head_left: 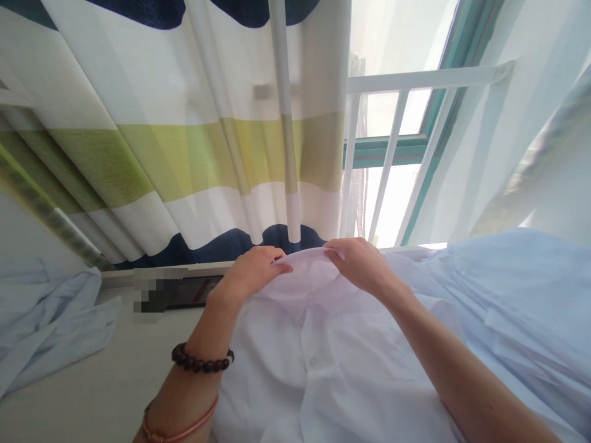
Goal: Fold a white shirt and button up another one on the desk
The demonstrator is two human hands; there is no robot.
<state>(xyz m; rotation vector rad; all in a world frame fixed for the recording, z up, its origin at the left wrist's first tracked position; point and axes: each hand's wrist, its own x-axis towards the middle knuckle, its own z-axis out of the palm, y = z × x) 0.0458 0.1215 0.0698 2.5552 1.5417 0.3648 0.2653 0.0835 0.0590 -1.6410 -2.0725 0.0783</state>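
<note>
A white button-up shirt (341, 351) lies spread in front of me, its button placket running down the middle. My left hand (252, 271) pinches the left part of its collar edge between thumb and fingers. On the right part of the same edge, my right hand (357, 261) is closed in a similar grip. The collar stretch between the two hands is lifted slightly and curves upward. Dark beads and a copper-coloured bangle circle my left wrist and forearm.
Left of the shirt, a dark flat device (194, 291), partly blurred out, lies by the rail. Folded pale fabric (50, 326) is at far left, light-blue cloth (530, 289) at right. Beyond stand a striped curtain (194, 160), white railing (429, 79) and green-framed window (388, 151).
</note>
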